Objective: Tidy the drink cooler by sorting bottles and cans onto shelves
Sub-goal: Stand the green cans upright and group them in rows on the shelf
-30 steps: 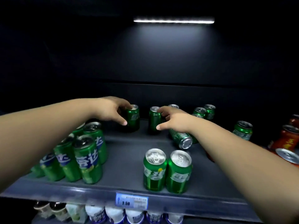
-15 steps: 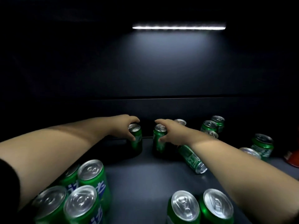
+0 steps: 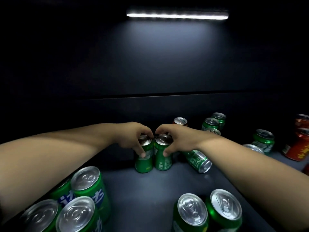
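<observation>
Two upright green cans stand side by side, touching, in the middle of the dark shelf (image 3: 150,195). My left hand (image 3: 132,136) grips the left green can (image 3: 144,162) from above, thumb on its front. My right hand (image 3: 173,139) grips the right green can (image 3: 163,160) the same way. A third green can (image 3: 198,160) lies on its side just right of them, under my right wrist.
Several green cans (image 3: 83,193) cluster at the front left, two more (image 3: 209,213) at the front right. Upright green cans (image 3: 211,123) and one red-topped can (image 3: 180,121) stand at the back. Red cans (image 3: 299,144) sit far right. A light bar (image 3: 177,15) glows overhead.
Both hands have pulled their cans together and toward me, so the two cans now touch. The camera has moved closer and lower into the shelf.
</observation>
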The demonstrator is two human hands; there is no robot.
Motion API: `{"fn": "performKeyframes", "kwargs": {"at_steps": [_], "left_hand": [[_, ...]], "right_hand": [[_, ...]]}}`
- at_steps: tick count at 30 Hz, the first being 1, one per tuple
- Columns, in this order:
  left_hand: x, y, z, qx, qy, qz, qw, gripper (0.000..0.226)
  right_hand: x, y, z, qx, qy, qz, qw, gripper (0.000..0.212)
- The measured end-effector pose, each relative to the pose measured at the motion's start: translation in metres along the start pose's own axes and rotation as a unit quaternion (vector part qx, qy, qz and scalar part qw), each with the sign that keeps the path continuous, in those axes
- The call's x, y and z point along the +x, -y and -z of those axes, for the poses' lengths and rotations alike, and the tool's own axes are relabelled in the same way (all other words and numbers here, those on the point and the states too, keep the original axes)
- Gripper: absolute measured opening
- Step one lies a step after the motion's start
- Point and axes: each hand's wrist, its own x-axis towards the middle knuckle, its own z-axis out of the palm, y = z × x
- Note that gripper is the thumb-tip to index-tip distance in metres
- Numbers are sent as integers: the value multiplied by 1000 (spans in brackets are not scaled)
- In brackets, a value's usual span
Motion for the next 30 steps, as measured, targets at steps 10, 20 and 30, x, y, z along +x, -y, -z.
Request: {"fn": "performKeyframes", "kwargs": {"at_steps": [10,20,30], "left_hand": [[-9,-3,-4,20,-12,-21,1000,77],[-7,-6,0,-3,12,10,1000,72],[-5,-25,1,-17,-14,7,1000,55]], "right_hand": [[-7,9,4,-56,10,-42,997,70],[-12,13,6,-8,12,-46,999,74],[-36,-3,9,72,-10,-43,996,62]]}}
